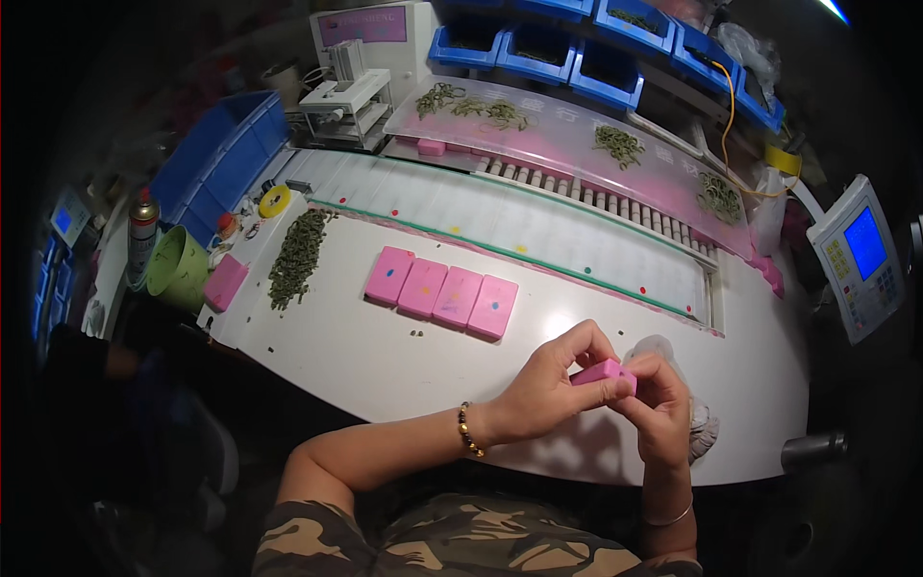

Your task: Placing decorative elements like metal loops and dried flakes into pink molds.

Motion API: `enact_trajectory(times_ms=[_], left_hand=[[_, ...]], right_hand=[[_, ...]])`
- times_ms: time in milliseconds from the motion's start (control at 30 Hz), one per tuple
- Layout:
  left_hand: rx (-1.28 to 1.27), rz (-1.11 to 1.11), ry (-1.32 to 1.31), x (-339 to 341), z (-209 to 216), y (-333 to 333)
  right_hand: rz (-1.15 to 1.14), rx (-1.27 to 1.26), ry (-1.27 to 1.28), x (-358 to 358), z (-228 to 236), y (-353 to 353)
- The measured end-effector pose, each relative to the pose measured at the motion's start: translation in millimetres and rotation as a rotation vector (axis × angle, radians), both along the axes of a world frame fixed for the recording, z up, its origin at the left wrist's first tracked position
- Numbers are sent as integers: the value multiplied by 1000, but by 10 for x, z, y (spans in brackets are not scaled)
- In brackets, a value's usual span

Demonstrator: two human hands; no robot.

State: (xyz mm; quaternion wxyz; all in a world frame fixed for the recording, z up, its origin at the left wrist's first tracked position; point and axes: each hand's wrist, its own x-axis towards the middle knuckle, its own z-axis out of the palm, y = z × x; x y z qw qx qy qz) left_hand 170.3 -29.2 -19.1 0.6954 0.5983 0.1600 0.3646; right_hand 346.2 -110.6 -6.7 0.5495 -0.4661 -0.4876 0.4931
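A small pink block (pixel 598 371), which looks like a rubber mold, is gripped between both my hands over the right front of the white table. My left hand (pixel 553 380) wears a beaded bracelet at the wrist and pinches the block from the left with thumb and fingers. From the other side my right hand (pixel 661 404) closes its fingertips on the block's right end. The inside of the block cannot be made out. Beyond and to the left, a row of several pink molds (pixel 420 287) lies side by side, with coloured dots on top.
A heap of small dark green pieces (pixel 298 258) lies at the left. A green-edged pale conveyor strip (pixel 500 236) crosses behind the molds. Blue bins (pixel 538 53) hang at the back, a control screen (pixel 863 245) stands right, and a whitish cloth bag (pixel 705 433) sits by my right hand.
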Motion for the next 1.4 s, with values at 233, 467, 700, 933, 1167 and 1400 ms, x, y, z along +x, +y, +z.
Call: enact_trajectory(times_ms=[233,467,700,933,1167,1400], left_hand=[[412,243,177,-372,255,157],[891,612,203,-411,223,261],[876,692,226,-520,98,231],[705,559,282,-464,4,338],[-161,532,274,-924,79,1310],[102,871,534,-1595,-172,2282]], right_hand=[[35,45,-64,-156,198,177],[-143,397,-547,-457,225,542],[-204,447,-605,-471,196,583],[-75,86,-139,-563,89,599],[82,32,-478,-506,61,696],[128,366,-917,-707,-233,948]])
